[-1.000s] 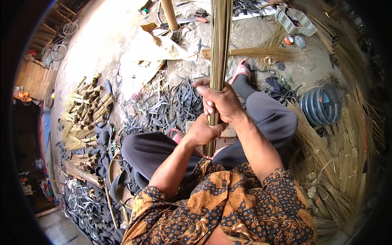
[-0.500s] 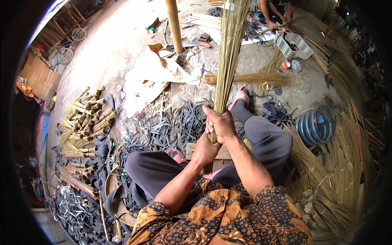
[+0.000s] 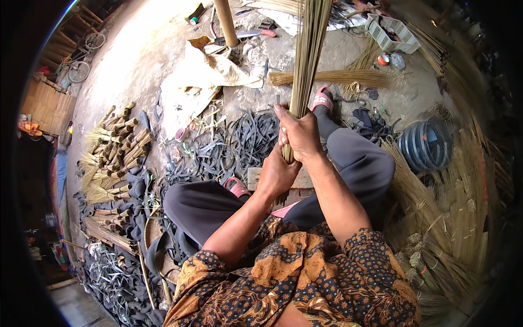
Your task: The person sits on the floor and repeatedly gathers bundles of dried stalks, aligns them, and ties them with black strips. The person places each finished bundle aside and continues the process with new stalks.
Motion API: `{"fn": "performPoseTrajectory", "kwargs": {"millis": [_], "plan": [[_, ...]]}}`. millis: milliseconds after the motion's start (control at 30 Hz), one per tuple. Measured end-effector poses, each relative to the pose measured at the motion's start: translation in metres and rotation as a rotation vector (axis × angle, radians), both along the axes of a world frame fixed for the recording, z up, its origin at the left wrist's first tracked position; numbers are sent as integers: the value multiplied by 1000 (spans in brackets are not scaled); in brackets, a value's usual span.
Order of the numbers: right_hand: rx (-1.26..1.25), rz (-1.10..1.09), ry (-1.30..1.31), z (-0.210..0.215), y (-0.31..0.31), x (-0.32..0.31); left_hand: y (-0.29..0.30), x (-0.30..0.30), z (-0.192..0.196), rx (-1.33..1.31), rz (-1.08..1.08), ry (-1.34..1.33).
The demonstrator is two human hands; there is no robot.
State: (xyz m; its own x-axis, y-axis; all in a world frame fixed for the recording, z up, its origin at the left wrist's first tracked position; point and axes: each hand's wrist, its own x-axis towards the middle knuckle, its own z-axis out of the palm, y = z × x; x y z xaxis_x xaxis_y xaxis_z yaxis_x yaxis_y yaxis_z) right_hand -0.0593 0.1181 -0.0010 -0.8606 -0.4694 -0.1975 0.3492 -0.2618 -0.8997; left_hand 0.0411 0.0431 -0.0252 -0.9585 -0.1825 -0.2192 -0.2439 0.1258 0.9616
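Both my hands are closed around one bundle of thin dry broom sticks (image 3: 309, 65), which stands upright in front of me. My right hand (image 3: 301, 133) grips it higher up, its thumb lying along the front of the sticks. Just below, my left hand (image 3: 277, 173) wraps the lower part, touching the right hand. The bundle's top runs out past the upper edge of the view. Under my hands lies a wooden block (image 3: 261, 177) between my legs. Dark rubber strips (image 3: 251, 136) are heaped beyond it.
Short tied bundles (image 3: 117, 147) are piled at left, above a tangle of strips (image 3: 109, 278). At right are a dark round tub (image 3: 426, 145) and long stick bundles (image 3: 457, 218). Farther off stand a white crate (image 3: 389, 34) and a bamboo post (image 3: 225, 22); a knife (image 3: 256, 33) lies near the post.
The view has shifted, so the far floor sits higher and the co-worker's hands have mostly left the picture. My hands keep their hold on the bundle, which stays upright.
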Motion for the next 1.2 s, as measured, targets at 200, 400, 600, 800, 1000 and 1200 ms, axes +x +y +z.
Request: {"fn": "performPoseTrajectory", "kwargs": {"millis": [200, 400, 600, 800, 1000, 1200], "plan": [[-337, 194, -210, -5, 10, 0, -23, 3, 0, 373, -330, -192], [-64, -39, -121, -22, -8, 3, -1, 3, -23, -131, 25, 9], [-118, -169, -127, -36, -25, 0, -12, 2, -22, -436, 89, -113], [-98, -79, -38, -27, -39, -8, -44, -15, 4, -350, 56, -67], [-104, 55, 284, -29, -17, -59, -128, -46, 48, -424, 18, 91], [544, 105, -86, -144, 17, -69, -172, -48, 69, -388, 92, -12]]}}
